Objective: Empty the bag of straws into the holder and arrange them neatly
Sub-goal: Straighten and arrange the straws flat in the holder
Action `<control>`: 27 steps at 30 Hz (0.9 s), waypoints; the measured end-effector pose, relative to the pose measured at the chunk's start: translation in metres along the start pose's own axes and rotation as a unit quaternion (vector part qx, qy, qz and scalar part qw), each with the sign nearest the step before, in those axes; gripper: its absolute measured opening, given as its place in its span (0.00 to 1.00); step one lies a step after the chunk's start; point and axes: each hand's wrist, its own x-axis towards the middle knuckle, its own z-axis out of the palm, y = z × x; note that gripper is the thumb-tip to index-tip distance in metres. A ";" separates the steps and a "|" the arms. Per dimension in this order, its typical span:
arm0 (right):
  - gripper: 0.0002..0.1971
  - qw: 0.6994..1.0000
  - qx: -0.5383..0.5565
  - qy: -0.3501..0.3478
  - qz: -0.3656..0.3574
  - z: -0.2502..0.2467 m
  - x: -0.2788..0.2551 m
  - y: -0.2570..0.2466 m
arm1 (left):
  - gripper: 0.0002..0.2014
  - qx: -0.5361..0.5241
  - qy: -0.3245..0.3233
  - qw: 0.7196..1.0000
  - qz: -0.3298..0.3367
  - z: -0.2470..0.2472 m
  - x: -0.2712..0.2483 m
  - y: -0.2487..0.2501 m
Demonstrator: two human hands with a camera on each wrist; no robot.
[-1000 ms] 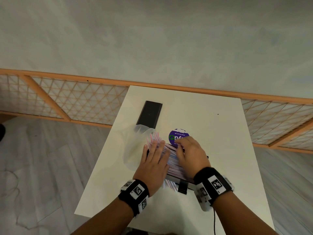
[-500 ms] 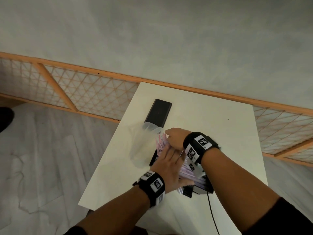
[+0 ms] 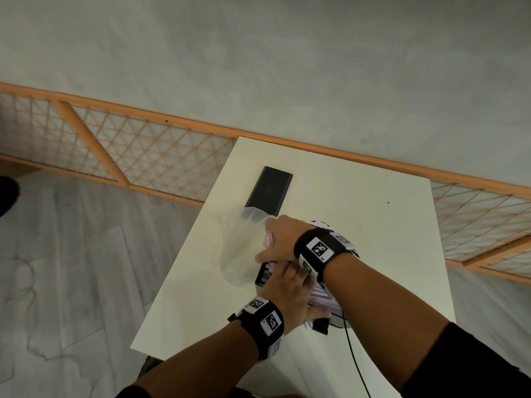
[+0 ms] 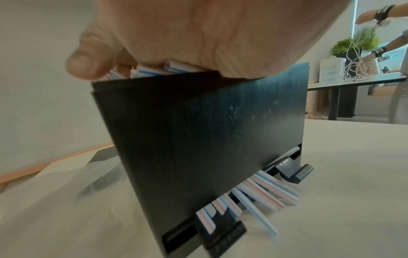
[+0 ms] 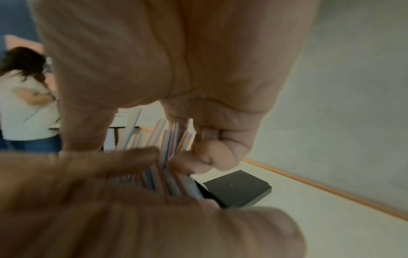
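Near the lower middle of the head view, both hands work over the black straw holder (image 4: 198,139), which stands on the white table (image 3: 373,225). The left hand (image 3: 290,300) lies flat over the top of the holder, its grip wide, palm pressing down on the striped straws (image 4: 260,188); some straw ends poke out at the holder's foot. The right hand (image 3: 283,239) crosses above it, fingers curled in a narrow grip around a bunch of upright straws at the holder's far end. The clear plastic bag (image 3: 238,251) lies just left of the holder. A flat black lid (image 3: 270,191) lies beyond, toward the table's far edge.
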 end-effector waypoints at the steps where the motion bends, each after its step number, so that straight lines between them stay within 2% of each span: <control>1: 0.33 1.000 -0.009 0.009 0.000 0.003 0.003 -0.002 | 0.48 0.005 -0.006 1.000 0.001 0.001 0.001 0.000; 5: 0.14 1.000 0.013 0.021 0.004 0.010 0.011 -0.009 | 0.54 0.003 -0.004 1.000 0.022 0.002 0.001 -0.005; 7: 0.09 0.999 0.026 0.023 0.004 0.010 0.012 -0.009 | 0.52 -0.005 0.004 1.000 0.024 0.003 0.000 -0.004; 10: 0.11 0.998 0.049 0.027 0.004 0.008 0.014 -0.007 | 0.48 -0.009 -0.003 1.000 0.020 0.006 0.001 -0.004; 14: 0.03 0.999 0.038 0.025 -0.001 0.002 0.015 -0.007 | 0.48 -0.029 -0.006 0.999 0.019 0.003 -0.001 -0.005; 16: 0.03 0.999 0.039 0.020 -0.002 -0.003 0.014 -0.007 | 0.46 -0.054 0.036 0.998 0.020 -0.001 -0.004 -0.004; 19: 0.07 0.996 0.086 0.037 -0.007 -0.018 0.008 -0.007 | 0.42 -0.071 0.141 0.987 0.037 -0.005 -0.009 -0.003; 21: 0.10 0.993 0.101 0.052 -0.022 -0.025 0.005 -0.007 | 0.43 -0.060 0.159 0.985 0.035 -0.006 -0.009 -0.002; 23: 0.09 0.991 0.113 0.063 -0.037 -0.031 0.003 -0.008 | 0.42 -0.048 0.130 0.990 0.032 -0.003 -0.008 -0.002; 25: 0.08 0.988 0.122 0.078 -0.046 -0.038 -0.001 -0.008 | 0.44 -0.019 0.064 0.997 0.024 0.000 -0.008 -0.002; 27: 0.08 0.984 0.135 0.098 -0.054 -0.048 -0.006 -0.007 | 0.46 0.005 0.033 0.999 0.021 0.004 -0.006 -0.002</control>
